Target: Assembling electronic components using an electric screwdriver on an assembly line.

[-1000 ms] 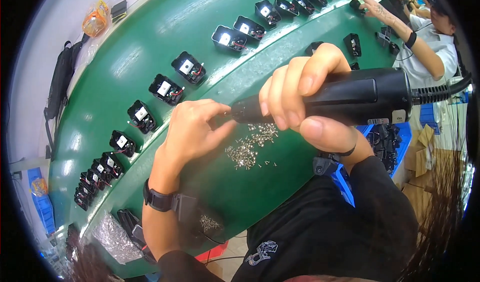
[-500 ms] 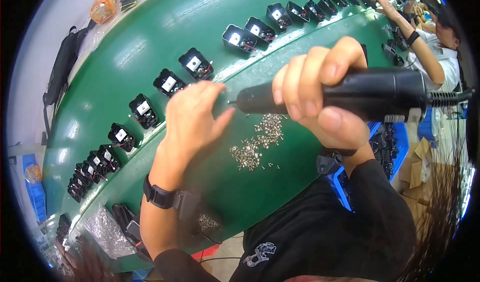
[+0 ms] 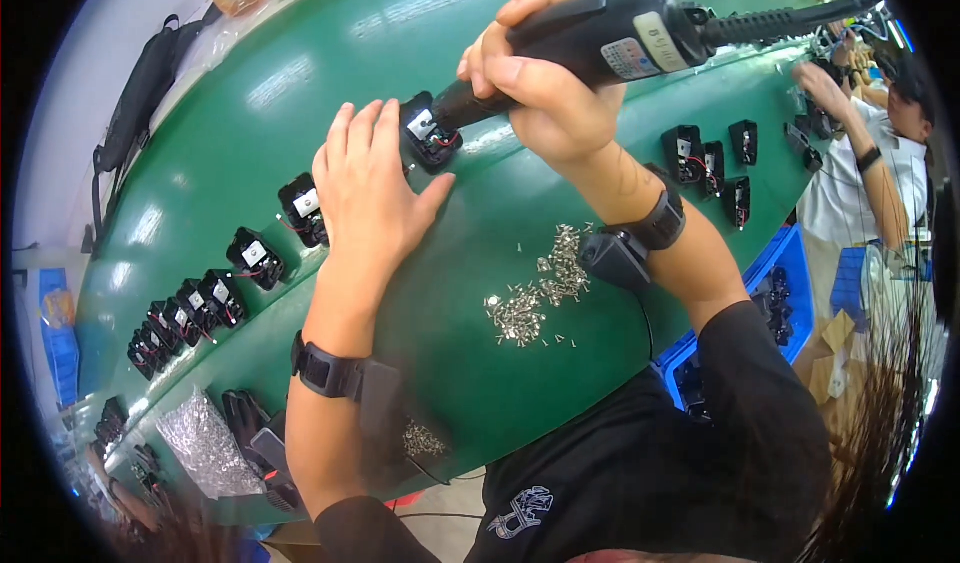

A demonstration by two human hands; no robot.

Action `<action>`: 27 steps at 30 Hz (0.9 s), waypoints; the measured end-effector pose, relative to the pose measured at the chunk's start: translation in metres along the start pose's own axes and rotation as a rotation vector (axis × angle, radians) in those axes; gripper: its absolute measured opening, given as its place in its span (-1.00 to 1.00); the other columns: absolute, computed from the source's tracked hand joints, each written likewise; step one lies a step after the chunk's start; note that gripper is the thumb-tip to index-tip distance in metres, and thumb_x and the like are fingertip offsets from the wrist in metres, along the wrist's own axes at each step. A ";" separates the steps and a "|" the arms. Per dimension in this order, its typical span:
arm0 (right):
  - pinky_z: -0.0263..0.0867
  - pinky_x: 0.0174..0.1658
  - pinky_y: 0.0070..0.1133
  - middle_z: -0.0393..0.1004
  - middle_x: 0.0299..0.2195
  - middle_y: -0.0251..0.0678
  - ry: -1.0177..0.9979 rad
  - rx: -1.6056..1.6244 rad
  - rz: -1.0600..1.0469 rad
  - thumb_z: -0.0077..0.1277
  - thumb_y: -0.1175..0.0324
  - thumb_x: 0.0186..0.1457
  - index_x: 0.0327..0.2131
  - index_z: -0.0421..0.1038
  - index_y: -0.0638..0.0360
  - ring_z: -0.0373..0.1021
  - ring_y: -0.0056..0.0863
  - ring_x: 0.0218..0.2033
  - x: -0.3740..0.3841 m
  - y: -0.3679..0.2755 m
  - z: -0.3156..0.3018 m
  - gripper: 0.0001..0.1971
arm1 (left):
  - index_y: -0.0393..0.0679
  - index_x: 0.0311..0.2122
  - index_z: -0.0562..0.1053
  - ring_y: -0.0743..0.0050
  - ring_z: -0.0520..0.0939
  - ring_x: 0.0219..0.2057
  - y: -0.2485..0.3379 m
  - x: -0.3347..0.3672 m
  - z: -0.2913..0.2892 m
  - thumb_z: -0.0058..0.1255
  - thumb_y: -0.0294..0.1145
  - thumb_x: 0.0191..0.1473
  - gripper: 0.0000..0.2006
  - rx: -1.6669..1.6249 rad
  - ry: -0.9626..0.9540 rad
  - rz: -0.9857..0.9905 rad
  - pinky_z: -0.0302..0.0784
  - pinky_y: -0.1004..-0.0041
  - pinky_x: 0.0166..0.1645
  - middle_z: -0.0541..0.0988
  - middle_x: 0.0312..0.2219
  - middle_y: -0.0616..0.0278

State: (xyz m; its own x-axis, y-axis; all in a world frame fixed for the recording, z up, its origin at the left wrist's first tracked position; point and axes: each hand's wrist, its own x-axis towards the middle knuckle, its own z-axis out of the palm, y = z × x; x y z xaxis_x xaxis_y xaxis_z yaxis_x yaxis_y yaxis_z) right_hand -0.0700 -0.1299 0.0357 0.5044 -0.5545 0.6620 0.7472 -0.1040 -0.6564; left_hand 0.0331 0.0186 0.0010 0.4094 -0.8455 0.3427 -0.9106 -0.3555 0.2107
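My right hand (image 3: 555, 103) is wrapped around a black electric screwdriver (image 3: 590, 43) with a thick cord leaving its rear. The driver's nose points down-left into an open black housing (image 3: 434, 143), which has a white block and red wires inside; the bit itself is hidden. Beside that housing, my left hand (image 3: 368, 178) lies with fingers stretched out and thumb apart, holding nothing. Whether its fingers touch the housing I cannot tell. Another black housing (image 3: 304, 206) stands partly behind the left hand. Loose silver screws (image 3: 520, 313) lie in a pile on the green table nearer to me.
More black housings (image 3: 257, 258) line the table to the left, and several others (image 3: 685, 153) stand at the right. A blue bin (image 3: 790, 288) of black parts is at the right edge. A clear bag (image 3: 205, 448) lies lower left. A co-worker (image 3: 885, 153) sits at far right.
My right hand has swung the screwdriver up and left, from level above the table to the housing. My left hand has shifted up slightly beside that housing. The view has also shifted.
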 end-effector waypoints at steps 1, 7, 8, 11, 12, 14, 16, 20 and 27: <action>0.35 -0.23 -0.35 0.36 -0.59 -0.25 -0.064 -0.089 0.016 -0.05 0.53 -0.07 -0.17 0.24 0.25 0.35 -0.43 -0.52 -0.001 0.003 -0.002 -0.69 | -0.25 0.08 0.33 0.00 0.29 0.16 -0.002 0.000 0.002 0.36 -0.19 -0.29 -0.23 -0.001 0.017 0.016 0.18 0.12 0.19 0.40 0.04 0.06; 0.37 -0.25 -0.36 0.36 -0.59 -0.24 -0.054 -0.075 0.013 -0.04 0.54 -0.07 -0.17 0.25 0.26 0.36 -0.44 -0.53 0.000 0.014 -0.001 -0.68 | -0.16 0.13 0.31 0.10 0.28 0.20 -0.007 0.001 0.006 0.35 -0.17 -0.28 -0.20 0.002 -0.078 -0.054 0.17 0.13 0.22 0.38 0.09 0.13; 0.37 -0.26 -0.36 0.36 -0.59 -0.24 -0.057 -0.085 0.015 -0.05 0.54 -0.08 -0.17 0.25 0.27 0.36 -0.44 -0.54 0.001 0.014 -0.001 -0.69 | -0.14 0.12 0.31 0.11 0.29 0.19 -0.007 0.001 0.006 0.36 -0.18 -0.28 -0.21 -0.023 -0.081 -0.065 0.17 0.13 0.21 0.39 0.08 0.14; 0.38 -0.30 -0.38 0.37 -0.59 -0.24 -0.074 -0.122 0.015 -0.05 0.53 -0.07 -0.19 0.26 0.29 0.36 -0.45 -0.56 0.003 0.012 -0.003 -0.71 | -0.11 0.12 0.32 0.13 0.32 0.17 -0.008 0.006 0.008 0.38 -0.21 -0.31 -0.21 -0.018 -0.053 -0.059 0.19 0.14 0.20 0.41 0.07 0.16; 0.38 -0.30 -0.38 0.37 -0.59 -0.24 -0.075 -0.122 0.014 -0.05 0.53 -0.07 -0.19 0.26 0.29 0.36 -0.45 -0.56 0.004 0.013 -0.002 -0.71 | -0.11 0.12 0.32 0.13 0.32 0.17 -0.009 0.008 0.009 0.38 -0.21 -0.31 -0.21 -0.017 -0.052 -0.059 0.19 0.14 0.20 0.41 0.07 0.16; 0.34 -0.50 -0.63 0.45 -0.59 -0.28 0.024 0.076 0.022 0.05 0.67 -0.18 -0.32 0.37 0.36 0.41 -0.57 -0.59 0.005 0.016 0.003 -0.75 | -0.17 0.06 0.38 0.12 0.34 0.15 -0.013 0.008 0.011 0.38 -0.23 -0.32 -0.26 -0.068 -0.003 -0.031 0.18 0.13 0.18 0.45 0.02 0.11; 0.37 -0.43 -0.53 0.41 -0.58 -0.27 -0.051 -0.035 0.025 0.01 0.65 -0.13 -0.26 0.31 0.33 0.38 -0.53 -0.57 0.005 0.019 0.006 -0.73 | -0.15 0.05 0.40 0.12 0.36 0.14 -0.020 0.007 0.008 0.38 -0.23 -0.32 -0.28 -0.075 -0.011 0.008 0.18 0.13 0.18 0.47 0.00 0.12; 0.37 -0.38 -0.51 0.39 -0.53 -0.26 -0.256 -0.088 0.057 -0.02 0.70 -0.09 -0.24 0.22 0.29 0.37 -0.51 -0.52 0.002 0.023 0.012 -0.70 | -0.12 0.02 0.44 0.15 0.43 0.07 -0.027 0.007 0.011 0.38 -0.24 -0.32 -0.32 -0.110 -0.102 0.020 0.20 0.14 0.15 0.53 -0.08 0.14; 0.36 -0.29 -0.55 0.41 -0.49 -0.27 -0.475 -0.210 0.085 0.03 0.66 -0.07 -0.31 0.21 0.24 0.37 -0.55 -0.44 0.000 0.024 0.000 -0.75 | -0.15 0.01 0.43 0.20 0.47 -0.01 -0.017 0.008 0.009 0.37 -0.26 -0.30 -0.34 -0.091 -0.099 -0.012 0.21 0.13 0.11 0.55 -0.15 0.15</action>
State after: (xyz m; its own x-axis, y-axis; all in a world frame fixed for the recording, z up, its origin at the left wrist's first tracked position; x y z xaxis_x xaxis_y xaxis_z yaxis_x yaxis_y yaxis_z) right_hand -0.0523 -0.1321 0.0201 0.7363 -0.1374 0.6625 0.6169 -0.2658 -0.7408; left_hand 0.0510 0.0139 -0.0083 0.4090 -0.8781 0.2485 -0.8948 -0.3323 0.2982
